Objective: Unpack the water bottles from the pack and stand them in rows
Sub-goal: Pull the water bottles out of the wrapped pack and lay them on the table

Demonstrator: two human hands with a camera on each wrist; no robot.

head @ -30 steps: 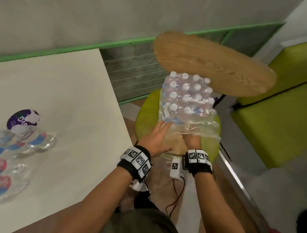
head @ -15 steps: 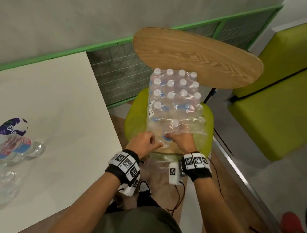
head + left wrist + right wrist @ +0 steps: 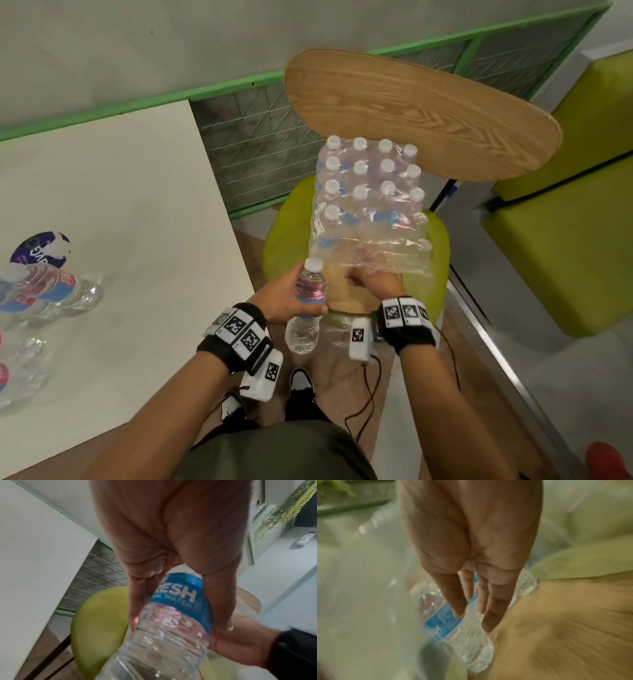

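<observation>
Table (image 3: 113,212): a few unpacked bottles (image 3: 51,291) stand at its left edge, partly out of view; whether they form a proper row I cannot tell.
Chair (image 3: 284,236): the pack (image 3: 368,205) sits on its green seat, in front of the wooden backrest.
Pack: still mostly full, four rows of white caps under the wrap; the near end is open and slack. By my judgement most of the job remains.
Bottle (image 3: 306,308): free of the wrap, upright, at the pack's near left corner, over the floor.
Left hand (image 3: 286,301): fingers wrapped around that bottle at its blue label.
Right hand (image 3: 373,279): inside the open end, fingers closing on a second bottle (image 3: 453,618).
Change: half a second ago both hands were at the opening with no bottle out; now one is out in the left hand.
</observation>
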